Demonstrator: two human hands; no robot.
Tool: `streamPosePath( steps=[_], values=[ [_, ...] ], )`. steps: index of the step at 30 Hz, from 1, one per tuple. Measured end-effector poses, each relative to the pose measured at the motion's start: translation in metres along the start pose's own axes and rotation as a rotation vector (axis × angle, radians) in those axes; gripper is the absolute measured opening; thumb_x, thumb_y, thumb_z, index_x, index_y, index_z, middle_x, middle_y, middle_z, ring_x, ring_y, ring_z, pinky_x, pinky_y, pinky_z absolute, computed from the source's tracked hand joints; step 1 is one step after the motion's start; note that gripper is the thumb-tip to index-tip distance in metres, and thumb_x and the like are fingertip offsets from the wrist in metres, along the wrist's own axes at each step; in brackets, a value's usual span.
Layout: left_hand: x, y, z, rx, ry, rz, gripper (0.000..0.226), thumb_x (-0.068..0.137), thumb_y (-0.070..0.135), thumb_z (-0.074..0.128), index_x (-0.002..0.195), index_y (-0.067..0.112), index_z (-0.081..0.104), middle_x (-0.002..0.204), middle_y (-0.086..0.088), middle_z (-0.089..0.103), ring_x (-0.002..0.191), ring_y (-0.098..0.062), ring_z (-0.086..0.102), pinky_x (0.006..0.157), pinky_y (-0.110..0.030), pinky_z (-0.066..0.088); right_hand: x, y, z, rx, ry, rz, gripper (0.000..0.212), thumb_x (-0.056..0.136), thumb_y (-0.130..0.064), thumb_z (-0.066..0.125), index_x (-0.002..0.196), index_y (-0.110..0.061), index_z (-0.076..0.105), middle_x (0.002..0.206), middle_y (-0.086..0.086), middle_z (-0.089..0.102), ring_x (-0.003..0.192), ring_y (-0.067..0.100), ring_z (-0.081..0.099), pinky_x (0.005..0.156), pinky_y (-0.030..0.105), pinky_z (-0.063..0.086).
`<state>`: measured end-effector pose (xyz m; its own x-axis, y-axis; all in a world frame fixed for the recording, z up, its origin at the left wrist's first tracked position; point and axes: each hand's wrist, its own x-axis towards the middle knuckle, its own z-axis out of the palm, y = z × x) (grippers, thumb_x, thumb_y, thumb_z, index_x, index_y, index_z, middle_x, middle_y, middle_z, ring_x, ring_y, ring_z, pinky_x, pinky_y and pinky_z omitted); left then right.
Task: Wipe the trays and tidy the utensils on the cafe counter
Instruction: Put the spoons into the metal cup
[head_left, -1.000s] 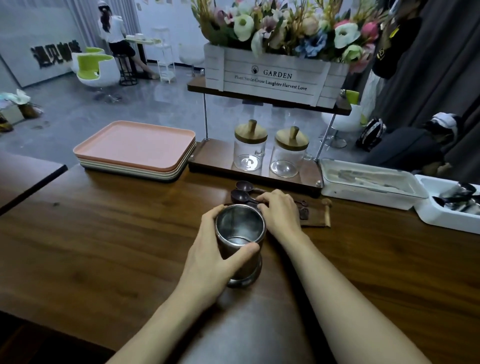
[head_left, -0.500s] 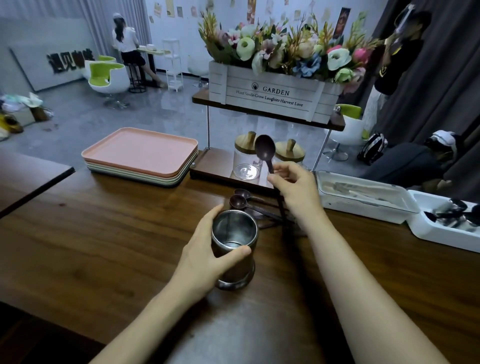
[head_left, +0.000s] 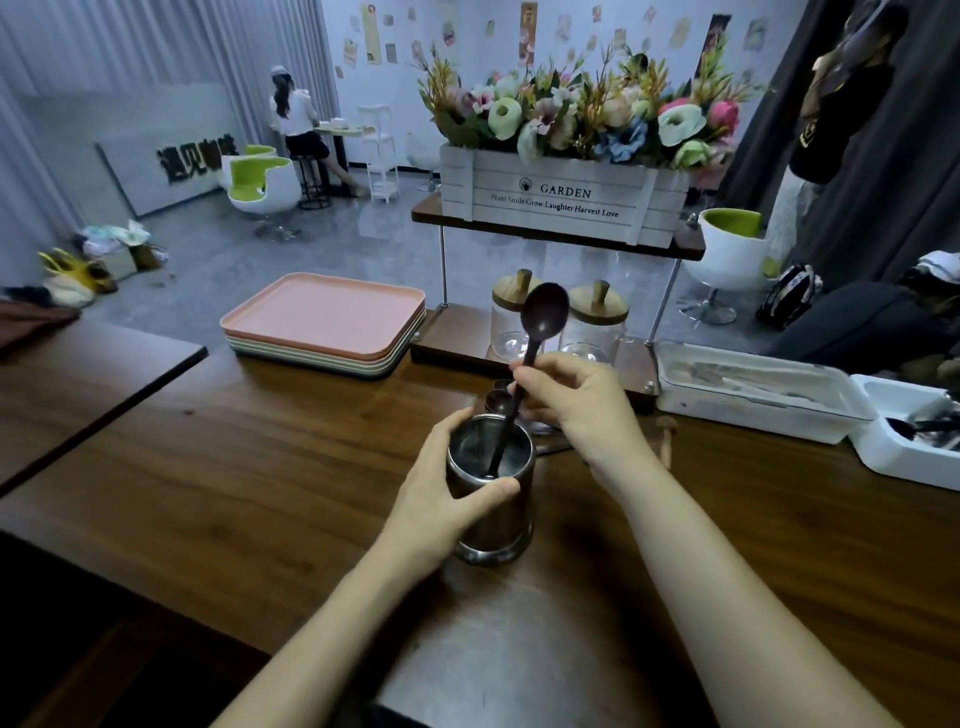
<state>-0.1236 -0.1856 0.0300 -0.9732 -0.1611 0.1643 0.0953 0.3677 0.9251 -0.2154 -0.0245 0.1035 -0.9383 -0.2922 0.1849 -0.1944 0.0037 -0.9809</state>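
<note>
Head view: tidying step in hand, dark spoon (head_left: 543, 312) held in metal cup (head_left: 498, 530).
Left hand (head_left: 441, 499) grip wraps the cup, upright on the worktop (head_left: 260, 467); right hand (head_left: 576, 410) grip pinches the spoon mid-handle, bowl up, tip inside. Next move, as judged: let go, then fetch the loose spoons (head_left: 500, 401) just behind.

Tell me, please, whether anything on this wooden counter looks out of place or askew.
Only slightly: small dark wooden spoons lie loose on the counter behind the round steel cup, not yet stowed. The long dark wooden spoon in it leans, pinched by the right hand.
</note>
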Motion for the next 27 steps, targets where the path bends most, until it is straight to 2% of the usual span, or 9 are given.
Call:
streamPosePath(
  steps=[2,4,7,9,12,20,22,25,27],
  values=[
    [0.000,0.000,0.000,0.005,-0.003,0.000,0.087,0.071,0.057,0.082,0.146,0.042,0.041,0.141,0.019,0.055,0.132,-0.001,0.051,0.114,-0.041,0.042,-0.001,0.013,0.003,-0.095,-0.019,-0.007,0.015,0.093,-0.031,0.070,0.087,-0.020,0.077,0.089,0.005,0.075,0.089,0.023,0.071,0.083,0.039,0.058],
    [-0.001,0.001,0.000,0.004,-0.003,0.000,0.087,0.072,0.057,0.082,0.146,0.042,0.040,0.143,0.019,0.054,0.133,-0.001,0.050,0.114,-0.040,0.041,-0.004,0.020,0.006,-0.119,-0.027,0.033,0.017,0.092,-0.036,0.071,0.087,-0.021,0.078,0.087,0.001,0.076,0.086,0.018,0.071,0.080,0.038,0.055],
    [-0.001,0.001,-0.001,-0.001,-0.004,0.004,0.087,0.073,0.056,0.082,0.148,0.040,0.040,0.144,0.018,0.054,0.134,-0.001,0.049,0.115,-0.040,0.041,-0.007,0.028,0.010,-0.069,-0.047,0.078,0.012,0.090,-0.027,0.074,0.086,-0.016,0.078,0.083,0.001,0.075,0.078,0.011,0.069,0.075,0.030,0.051],
    [-0.001,0.001,-0.001,-0.004,-0.002,0.005,0.088,0.073,0.056,0.082,0.148,0.038,0.040,0.143,0.019,0.054,0.134,0.000,0.049,0.115,-0.040,0.041,-0.008,0.032,0.012,-0.054,-0.072,0.092,0.004,0.088,-0.019,0.076,0.091,-0.016,0.078,0.091,0.003,0.076,0.086,0.013,0.071,0.082,0.028,0.054],
    [-0.002,0.001,-0.001,0.001,0.000,0.014,0.089,0.072,0.058,0.080,0.148,0.039,0.040,0.142,0.021,0.054,0.133,0.001,0.049,0.115,-0.038,0.042,-0.005,0.041,0.013,-0.055,-0.068,0.113,0.015,0.087,-0.010,0.075,0.097,-0.021,0.078,0.099,0.002,0.076,0.098,0.016,0.072,0.089,0.029,0.055],
    [0.000,-0.003,-0.002,0.022,0.018,0.036,0.086,0.072,0.059,0.081,0.146,0.046,0.039,0.142,0.022,0.053,0.133,0.000,0.050,0.113,-0.039,0.043,-0.004,0.059,-0.005,0.112,0.045,0.249,0.017,0.099,-0.023,0.062,0.101,-0.017,0.077,0.101,0.005,0.076,0.090,0.013,0.070,0.075,0.023,0.056],
    [0.000,-0.006,-0.002,0.024,0.024,0.040,0.086,0.073,0.059,0.081,0.146,0.048,0.038,0.144,0.022,0.052,0.134,-0.001,0.049,0.113,-0.041,0.043,0.000,0.075,-0.013,0.033,0.138,0.252,0.017,0.099,-0.021,0.062,0.095,-0.020,0.078,0.100,0.006,0.076,0.090,0.018,0.068,0.081,0.033,0.056],
    [0.001,-0.008,0.000,0.041,0.074,0.050,0.085,0.072,0.061,0.079,0.145,0.047,0.038,0.145,0.022,0.050,0.135,0.000,0.048,0.114,-0.039,0.042,0.009,0.098,-0.022,-0.280,0.190,0.224,0.013,0.093,-0.025,0.066,0.089,-0.032,0.077,0.097,-0.007,0.076,0.095,0.020,0.069,0.092,0.045,0.057],
    [0.001,-0.008,0.001,0.053,0.118,0.057,0.085,0.069,0.063,0.077,0.143,0.047,0.039,0.142,0.024,0.050,0.132,0.003,0.048,0.112,-0.033,0.042,0.015,0.107,-0.024,-0.489,0.172,0.197,0.012,0.091,-0.029,0.067,0.096,-0.034,0.077,0.104,-0.011,0.075,0.103,0.016,0.067,0.098,0.038,0.052]
  ],
)
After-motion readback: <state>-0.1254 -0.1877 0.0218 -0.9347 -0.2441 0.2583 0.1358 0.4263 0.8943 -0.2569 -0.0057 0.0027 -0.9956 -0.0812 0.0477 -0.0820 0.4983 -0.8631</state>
